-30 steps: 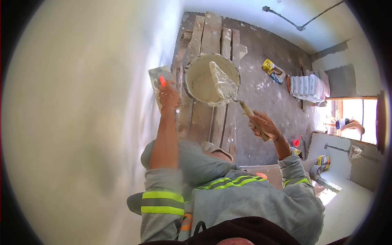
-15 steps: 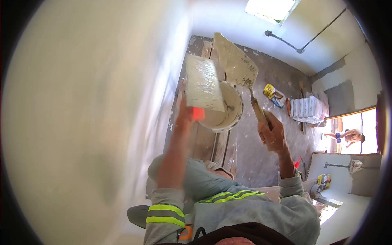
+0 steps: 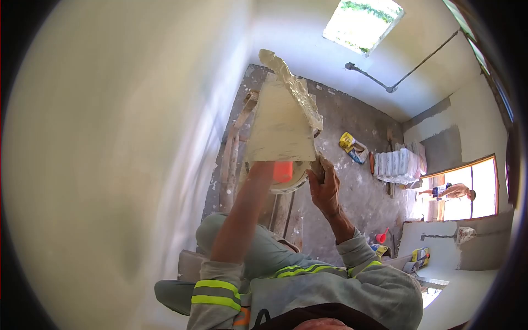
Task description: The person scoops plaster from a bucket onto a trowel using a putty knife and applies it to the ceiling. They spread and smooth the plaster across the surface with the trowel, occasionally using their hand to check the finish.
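My left hand [image 3: 263, 171] is closed on the red handle [image 3: 282, 171] of a wide, pale plastering float [image 3: 280, 124], its broad face coated with wet cream plaster. In my right hand [image 3: 325, 187] is the wooden handle of a pointed masonry trowel, now turned nearly edge-on and largely hidden. A thick strip of plaster [image 3: 294, 91] runs along the trowel, against the float's upper right edge. Beneath both tools stands a round bucket [image 3: 291, 190], mostly covered by the float.
A plastered wall [image 3: 121, 137] rises close on the left. Wooden planks [image 3: 283, 212] lie under the bucket. Farther right are a yellow bag [image 3: 353, 147], stacked white sacks [image 3: 397, 165] and a red object [image 3: 381, 236] on the floor. Another person [image 3: 454, 191] is beyond the doorway.
The trowel has come left from beside the bucket to the float's edge and turned edge-on, with a thick strip of plaster along it. The float has swung over the bucket.
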Motion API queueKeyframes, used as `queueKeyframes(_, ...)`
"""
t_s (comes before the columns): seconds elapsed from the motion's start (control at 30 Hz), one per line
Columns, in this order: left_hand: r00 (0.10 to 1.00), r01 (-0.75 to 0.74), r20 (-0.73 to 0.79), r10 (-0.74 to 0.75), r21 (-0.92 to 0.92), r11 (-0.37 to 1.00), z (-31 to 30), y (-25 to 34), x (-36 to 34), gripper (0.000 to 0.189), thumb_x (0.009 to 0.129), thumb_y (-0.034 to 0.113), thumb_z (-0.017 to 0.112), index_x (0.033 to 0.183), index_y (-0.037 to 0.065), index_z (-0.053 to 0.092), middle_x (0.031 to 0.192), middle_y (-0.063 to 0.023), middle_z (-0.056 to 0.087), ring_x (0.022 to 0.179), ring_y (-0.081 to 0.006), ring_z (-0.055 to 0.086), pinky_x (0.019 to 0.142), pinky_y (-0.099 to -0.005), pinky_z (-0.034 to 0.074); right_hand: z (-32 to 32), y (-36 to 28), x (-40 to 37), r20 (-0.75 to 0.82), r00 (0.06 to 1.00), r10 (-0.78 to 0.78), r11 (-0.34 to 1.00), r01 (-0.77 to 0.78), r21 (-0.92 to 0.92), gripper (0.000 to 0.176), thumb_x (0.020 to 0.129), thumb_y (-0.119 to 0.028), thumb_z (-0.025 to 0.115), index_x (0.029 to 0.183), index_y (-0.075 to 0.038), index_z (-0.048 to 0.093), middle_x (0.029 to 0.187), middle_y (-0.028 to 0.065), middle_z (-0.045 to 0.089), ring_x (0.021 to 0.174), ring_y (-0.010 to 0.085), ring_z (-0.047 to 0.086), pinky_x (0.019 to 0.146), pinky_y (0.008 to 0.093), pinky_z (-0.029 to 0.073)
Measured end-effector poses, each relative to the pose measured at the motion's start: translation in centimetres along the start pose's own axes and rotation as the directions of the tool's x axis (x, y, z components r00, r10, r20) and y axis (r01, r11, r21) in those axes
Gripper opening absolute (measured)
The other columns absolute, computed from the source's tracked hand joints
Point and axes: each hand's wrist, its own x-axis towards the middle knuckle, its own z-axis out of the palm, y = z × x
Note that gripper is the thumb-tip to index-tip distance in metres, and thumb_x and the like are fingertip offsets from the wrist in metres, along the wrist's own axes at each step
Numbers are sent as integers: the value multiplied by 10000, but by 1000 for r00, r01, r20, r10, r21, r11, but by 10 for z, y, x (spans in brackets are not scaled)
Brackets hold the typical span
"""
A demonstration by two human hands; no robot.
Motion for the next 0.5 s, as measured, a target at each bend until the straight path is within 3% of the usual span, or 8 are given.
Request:
queueKeyframes(0.17,998,-29,52,28,26,999,0,8,3,375,918,295,635,1180,43,545,1047,-83,638,850,-156,647,671,-300,569,-7,6,1,62,997,42,999,-42,0,404,861,-86,689,1208,24,514,1088,230,637,983,329,659,838,383,516)
queueKeyframes(0.3,979,-98,187,80,91,991,-1,21,-2,382,910,307,644,1166,40,549,1034,-86,640,828,-160,653,650,-305,574,-15,3,-8,68,998,19,1000,-18,-12,421,831,-30,692,1209,10,512,1102,234,627,985,370,650,821,401,525)
queueKeyframes(0.37,988,-120,112,106,123,985,5,28,-4,385,906,312,648,1159,39,550,1027,-87,642,816,-162,655,640,-307,576,-19,3,-13,82,997,12,1000,-11,-12,432,814,0,695,1206,5,513,1114,238,622,993,392,644,819,410,531)
queueKeyframes(0.4,993,-109,-27,116,167,980,8,29,-5,407,878,354,675,1108,37,565,974,-96,655,749,-175,673,574,-318,590,-24,7,-16,91,996,18,1000,-18,-9,433,812,3,696,1205,6,513,1123,239,621,1002,393,642,825,410,531)
queueKeyframes(0.5,991,23,-127,-40,-139,990,-13,35,11,376,876,333,673,1085,42,558,903,-89,643,655,-175,644,512,-286,557,-39,20,-27,122,991,54,998,-50,-36,436,806,5,702,1200,4,516,1147,241,618,1035,397,635,846,408,529)
